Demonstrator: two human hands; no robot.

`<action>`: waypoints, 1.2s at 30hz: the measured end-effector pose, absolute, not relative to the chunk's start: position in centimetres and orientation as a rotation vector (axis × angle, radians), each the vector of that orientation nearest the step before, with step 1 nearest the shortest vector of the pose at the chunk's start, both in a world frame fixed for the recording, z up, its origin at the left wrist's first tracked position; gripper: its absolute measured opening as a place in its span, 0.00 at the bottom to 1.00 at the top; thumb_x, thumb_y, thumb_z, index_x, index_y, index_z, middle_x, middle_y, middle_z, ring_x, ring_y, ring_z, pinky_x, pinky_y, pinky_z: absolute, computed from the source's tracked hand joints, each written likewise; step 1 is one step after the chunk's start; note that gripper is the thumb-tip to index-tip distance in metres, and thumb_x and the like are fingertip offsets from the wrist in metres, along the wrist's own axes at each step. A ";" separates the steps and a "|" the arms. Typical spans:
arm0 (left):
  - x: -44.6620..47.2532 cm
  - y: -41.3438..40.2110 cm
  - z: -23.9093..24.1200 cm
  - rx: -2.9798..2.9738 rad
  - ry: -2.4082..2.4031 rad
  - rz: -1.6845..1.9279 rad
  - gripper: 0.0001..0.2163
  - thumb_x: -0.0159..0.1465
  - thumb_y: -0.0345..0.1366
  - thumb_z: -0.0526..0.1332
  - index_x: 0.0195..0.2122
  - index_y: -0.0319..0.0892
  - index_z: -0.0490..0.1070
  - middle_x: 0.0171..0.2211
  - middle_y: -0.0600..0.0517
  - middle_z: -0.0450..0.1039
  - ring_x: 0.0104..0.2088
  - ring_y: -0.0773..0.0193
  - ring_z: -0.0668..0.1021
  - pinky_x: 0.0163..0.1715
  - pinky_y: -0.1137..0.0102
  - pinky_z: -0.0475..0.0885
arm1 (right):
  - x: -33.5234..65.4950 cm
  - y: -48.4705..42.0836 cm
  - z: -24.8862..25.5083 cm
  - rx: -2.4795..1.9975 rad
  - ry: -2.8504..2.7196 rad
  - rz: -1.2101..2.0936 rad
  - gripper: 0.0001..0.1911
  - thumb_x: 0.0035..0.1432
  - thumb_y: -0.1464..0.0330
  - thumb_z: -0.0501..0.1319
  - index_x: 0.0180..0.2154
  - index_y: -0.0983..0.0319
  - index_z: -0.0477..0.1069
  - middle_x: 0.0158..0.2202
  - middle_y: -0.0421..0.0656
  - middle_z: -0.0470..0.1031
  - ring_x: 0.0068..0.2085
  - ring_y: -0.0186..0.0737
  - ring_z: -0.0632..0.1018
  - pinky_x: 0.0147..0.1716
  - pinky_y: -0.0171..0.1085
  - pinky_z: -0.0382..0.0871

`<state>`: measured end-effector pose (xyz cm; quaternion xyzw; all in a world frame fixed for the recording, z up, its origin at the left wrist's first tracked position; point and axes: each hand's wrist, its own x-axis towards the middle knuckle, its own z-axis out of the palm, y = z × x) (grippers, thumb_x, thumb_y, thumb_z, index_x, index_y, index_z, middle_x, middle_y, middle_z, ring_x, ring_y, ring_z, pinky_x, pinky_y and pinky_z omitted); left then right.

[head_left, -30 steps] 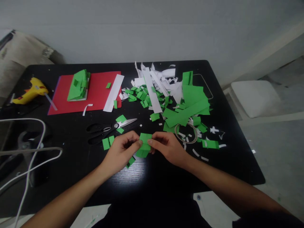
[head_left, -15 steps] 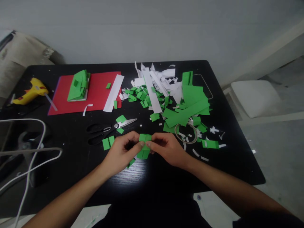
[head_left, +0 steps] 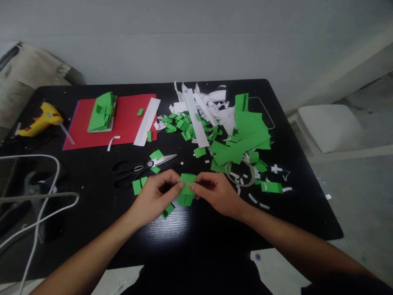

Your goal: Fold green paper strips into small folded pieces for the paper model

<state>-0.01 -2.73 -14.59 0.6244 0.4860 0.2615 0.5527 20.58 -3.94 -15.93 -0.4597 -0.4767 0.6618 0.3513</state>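
Between my two hands is a folded piece of green paper (head_left: 186, 196), held just above the table's near side. My left hand (head_left: 158, 194) pinches its left edge with thumb and fingers. From the other side, my right hand (head_left: 217, 191) grips the right edge, thumb on the front face. Fingertips behind the paper are hidden. Black-handled scissors (head_left: 150, 164) lie beyond my left hand, blades pointing right, with green scraps about the blades. Small folded green pieces (head_left: 137, 187) rest beside my left hand, and another green piece (head_left: 168, 210) lies under its wrist side.
A red sheet (head_left: 125, 123) bears a green paper stack (head_left: 101, 112) and a white strip (head_left: 147, 121). Left are a yellow glue gun (head_left: 43, 121) and white cables (head_left: 38, 221). White scraps (head_left: 225, 116), green sheets (head_left: 251, 127) and a tape roll (head_left: 229, 174) lie right of centre.
My left thumb has shifted slightly left on the green paper, and more of its front face shows between the thumbs. Both hands keep their hold; other things lie where they were.
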 end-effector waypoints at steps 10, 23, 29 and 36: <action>0.1 -2.4 -14.2 1.477 1.143 0.633 0.12 0.68 0.41 0.62 0.30 0.40 0.72 0.23 0.56 0.67 0.25 0.69 0.69 0.25 0.73 0.64 | 20.8 -4.0 -15.6 -1.188 -1.259 1.697 0.14 0.58 0.60 0.71 0.28 0.62 0.75 0.25 0.39 0.76 0.28 0.36 0.76 0.32 0.36 0.71; 0.0 -2.6 -14.9 1.597 1.170 0.671 0.09 0.71 0.40 0.60 0.37 0.41 0.74 0.30 0.55 0.72 0.31 0.67 0.74 0.34 0.72 0.70 | 20.5 -4.0 -15.7 -1.142 -1.064 1.672 0.17 0.52 0.65 0.75 0.41 0.59 0.74 0.35 0.39 0.79 0.37 0.38 0.80 0.42 0.39 0.75; 0.0 -2.4 -14.8 1.791 1.093 0.821 0.06 0.69 0.34 0.65 0.46 0.44 0.75 0.44 0.50 0.75 0.41 0.63 0.77 0.43 0.68 0.73 | 20.4 -4.2 -15.9 -1.169 -1.091 1.673 0.16 0.54 0.65 0.74 0.41 0.58 0.70 0.31 0.37 0.76 0.31 0.36 0.77 0.33 0.37 0.74; 0.4 -2.5 -14.1 1.575 1.180 0.944 0.05 0.67 0.35 0.66 0.34 0.42 0.76 0.29 0.54 0.72 0.30 0.66 0.74 0.31 0.71 0.71 | 20.4 -4.3 -15.7 -1.078 -1.278 1.630 0.14 0.57 0.66 0.71 0.45 0.58 0.75 0.39 0.42 0.80 0.40 0.40 0.80 0.44 0.41 0.75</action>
